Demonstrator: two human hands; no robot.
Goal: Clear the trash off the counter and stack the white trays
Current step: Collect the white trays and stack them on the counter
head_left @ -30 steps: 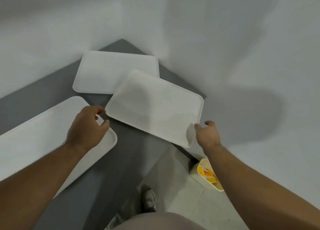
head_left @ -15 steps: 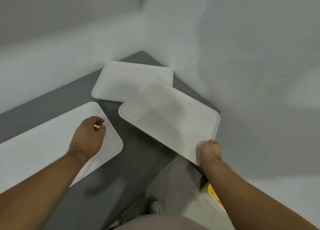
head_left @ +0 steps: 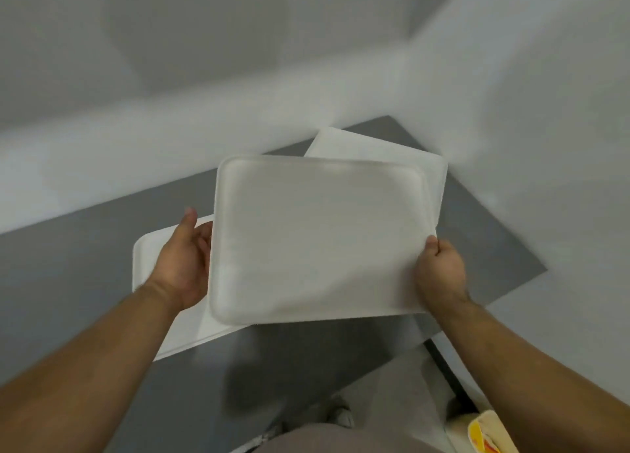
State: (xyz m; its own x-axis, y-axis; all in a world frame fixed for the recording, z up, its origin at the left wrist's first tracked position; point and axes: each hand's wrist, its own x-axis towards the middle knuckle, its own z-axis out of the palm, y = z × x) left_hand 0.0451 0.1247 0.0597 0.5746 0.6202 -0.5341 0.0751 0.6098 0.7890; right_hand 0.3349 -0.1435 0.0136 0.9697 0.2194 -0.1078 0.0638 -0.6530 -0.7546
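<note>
A white tray (head_left: 317,241) is lifted above the grey counter (head_left: 85,265), held level between both hands. My left hand (head_left: 185,265) grips its left edge, thumb up. My right hand (head_left: 441,275) is clenched on its right front corner. A second white tray (head_left: 436,169) lies on the counter in the far corner, mostly hidden behind the held one. A third, longer white tray (head_left: 177,336) lies on the counter at the left, partly under the held tray and my left hand.
White walls close the counter's far and right sides. The counter's front edge runs diagonally at lower right. Below it on the floor stands a cream bin (head_left: 487,432) with yellow and orange wrappers. My shoe (head_left: 341,415) shows beneath.
The middle tray has come off the counter and swung toward me, gripped by both hands. My left hand moved from the long tray to this tray's left edge. The view shifted left.
</note>
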